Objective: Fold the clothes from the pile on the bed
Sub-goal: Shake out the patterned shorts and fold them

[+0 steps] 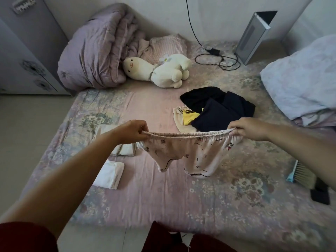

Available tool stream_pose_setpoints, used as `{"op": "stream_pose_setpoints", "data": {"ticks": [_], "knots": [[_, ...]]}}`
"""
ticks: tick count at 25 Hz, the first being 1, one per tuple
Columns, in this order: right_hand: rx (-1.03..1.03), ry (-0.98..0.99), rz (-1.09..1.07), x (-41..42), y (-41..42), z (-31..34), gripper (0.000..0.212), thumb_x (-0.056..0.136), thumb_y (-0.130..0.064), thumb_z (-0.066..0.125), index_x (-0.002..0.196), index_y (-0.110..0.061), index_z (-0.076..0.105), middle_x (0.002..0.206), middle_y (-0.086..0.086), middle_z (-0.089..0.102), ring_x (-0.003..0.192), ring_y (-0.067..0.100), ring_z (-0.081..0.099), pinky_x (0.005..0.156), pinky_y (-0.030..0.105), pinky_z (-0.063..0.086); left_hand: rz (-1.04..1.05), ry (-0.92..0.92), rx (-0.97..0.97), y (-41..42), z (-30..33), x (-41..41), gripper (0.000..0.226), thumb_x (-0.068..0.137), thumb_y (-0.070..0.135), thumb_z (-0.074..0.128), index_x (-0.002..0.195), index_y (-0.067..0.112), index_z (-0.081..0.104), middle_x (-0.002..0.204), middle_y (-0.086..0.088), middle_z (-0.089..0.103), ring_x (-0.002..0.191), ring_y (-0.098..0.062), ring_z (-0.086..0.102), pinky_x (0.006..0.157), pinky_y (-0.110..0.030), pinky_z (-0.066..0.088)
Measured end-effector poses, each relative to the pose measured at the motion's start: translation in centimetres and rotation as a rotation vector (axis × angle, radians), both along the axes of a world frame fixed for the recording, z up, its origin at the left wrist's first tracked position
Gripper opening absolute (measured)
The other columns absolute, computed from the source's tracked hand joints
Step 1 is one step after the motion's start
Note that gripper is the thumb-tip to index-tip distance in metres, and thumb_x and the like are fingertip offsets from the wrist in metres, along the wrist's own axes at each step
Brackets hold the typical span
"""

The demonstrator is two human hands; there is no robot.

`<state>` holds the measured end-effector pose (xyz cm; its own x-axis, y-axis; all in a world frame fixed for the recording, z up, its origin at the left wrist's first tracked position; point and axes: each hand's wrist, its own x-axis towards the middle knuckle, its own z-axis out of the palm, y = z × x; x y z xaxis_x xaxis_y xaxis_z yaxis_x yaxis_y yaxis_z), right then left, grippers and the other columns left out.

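I hold a pair of pale pink printed shorts (189, 153) stretched out by the elastic waistband above the bed (163, 200). My left hand (133, 130) pinches the waistband's left end and my right hand (250, 129) pinches its right end. Both legs of the shorts hang down freely. Behind them lies the pile of clothes (218, 108): dark navy and black garments, a yellow piece and a cream piece. Two folded white garments lie at the left, one (109, 174) near me and one (120, 142) partly hidden behind my left forearm.
A rolled lilac duvet (96, 51), a pink pillow (163, 46) and a white plush toy (160, 70) sit at the head of the bed. A charger with cable (216, 57) and a silver device (254, 35) are at the back right. A pale blue blanket (301, 77) and a brush (300, 173) lie at right.
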<state>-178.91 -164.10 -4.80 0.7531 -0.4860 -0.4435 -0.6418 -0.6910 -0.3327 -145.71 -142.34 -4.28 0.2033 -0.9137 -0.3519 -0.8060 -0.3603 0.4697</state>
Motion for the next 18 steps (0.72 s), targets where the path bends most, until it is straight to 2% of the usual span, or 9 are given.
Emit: {"op": "stream_pose_setpoints", "data": {"ticks": [2,4,6,9,12,14,16,18], "knots": [[0.157,0.105,0.047,-0.2,1.1,-0.6,0.018,0.093,-0.018,0.058,0.081,-0.031,0.057,0.085,-0.007,0.063,0.082,0.014,0.058,0.068,0.019,0.040,-0.054,0.112,0.297,0.8,-0.3,-1.6,0.011,0.085,0.013,0.066,0.080,0.017,0.057,0.078,0.003,0.056,0.068,-0.011,0.055,0.051,-0.015,0.045],[0.237,0.219,0.070,-0.5,2.2,-1.8,0.014,0.092,-0.019,0.059,0.083,-0.029,0.060,0.083,-0.006,0.062,0.074,0.010,0.056,0.065,0.018,0.042,-0.092,0.185,0.539,1.7,-1.1,-2.7,0.007,0.088,0.014,0.064,0.087,0.013,0.058,0.083,-0.001,0.057,0.067,-0.010,0.058,0.051,-0.016,0.050],[0.367,0.315,-0.021,-0.6,2.8,-2.9,0.011,0.092,-0.018,0.059,0.086,-0.025,0.064,0.078,-0.002,0.062,0.067,0.011,0.056,0.060,0.021,0.046,-0.049,0.313,0.701,2.5,-2.1,-3.3,0.003,0.090,0.012,0.061,0.090,0.012,0.058,0.080,-0.005,0.062,0.062,-0.011,0.061,0.053,-0.021,0.053],[0.579,0.445,-0.181,-0.2,2.6,-4.5,0.008,0.093,-0.016,0.057,0.093,-0.019,0.065,0.082,0.004,0.065,0.070,0.018,0.061,0.057,0.027,0.052,-0.006,0.452,0.850,3.1,-3.9,-2.7,0.003,0.093,0.010,0.057,0.090,0.011,0.058,0.069,-0.002,0.065,0.054,-0.009,0.062,0.051,-0.022,0.051],[0.592,0.506,-0.245,1.6,1.4,-6.8,0.012,0.095,-0.016,0.055,0.103,-0.017,0.063,0.084,0.004,0.066,0.071,0.019,0.062,0.057,0.029,0.054,0.042,0.480,0.837,2.0,-6.9,-1.4,0.005,0.094,0.017,0.056,0.093,0.013,0.058,0.071,0.000,0.061,0.051,-0.009,0.056,0.045,-0.020,0.045],[0.510,0.493,-0.283,3.5,0.0,-9.9,0.010,0.095,-0.017,0.053,0.102,-0.017,0.061,0.089,0.005,0.063,0.075,0.020,0.061,0.053,0.030,0.054,0.045,0.348,0.715,0.5,-10.6,-0.2,0.014,0.094,0.026,0.057,0.102,0.015,0.058,0.081,0.000,0.058,0.060,-0.012,0.052,0.045,-0.020,0.042],[0.339,0.421,-0.224,5.7,-1.5,-14.0,0.009,0.095,-0.019,0.051,0.088,-0.020,0.056,0.089,0.005,0.056,0.075,0.022,0.057,0.052,0.032,0.052,0.111,0.229,0.516,-1.2,-15.8,0.7,0.017,0.094,0.026,0.056,0.106,0.014,0.056,0.087,-0.002,0.056,0.066,-0.014,0.050,0.048,-0.022,0.043],[0.161,0.372,-0.141,7.7,-2.8,-18.8,0.026,0.098,-0.022,0.046,0.072,-0.025,0.043,0.090,0.006,0.051,0.078,0.024,0.050,0.064,0.037,0.048,0.195,0.096,0.367,-3.1,-21.3,1.2,0.016,0.095,0.019,0.051,0.108,0.010,0.054,0.095,-0.008,0.059,0.075,-0.020,0.052,0.060,-0.028,0.046]]}}
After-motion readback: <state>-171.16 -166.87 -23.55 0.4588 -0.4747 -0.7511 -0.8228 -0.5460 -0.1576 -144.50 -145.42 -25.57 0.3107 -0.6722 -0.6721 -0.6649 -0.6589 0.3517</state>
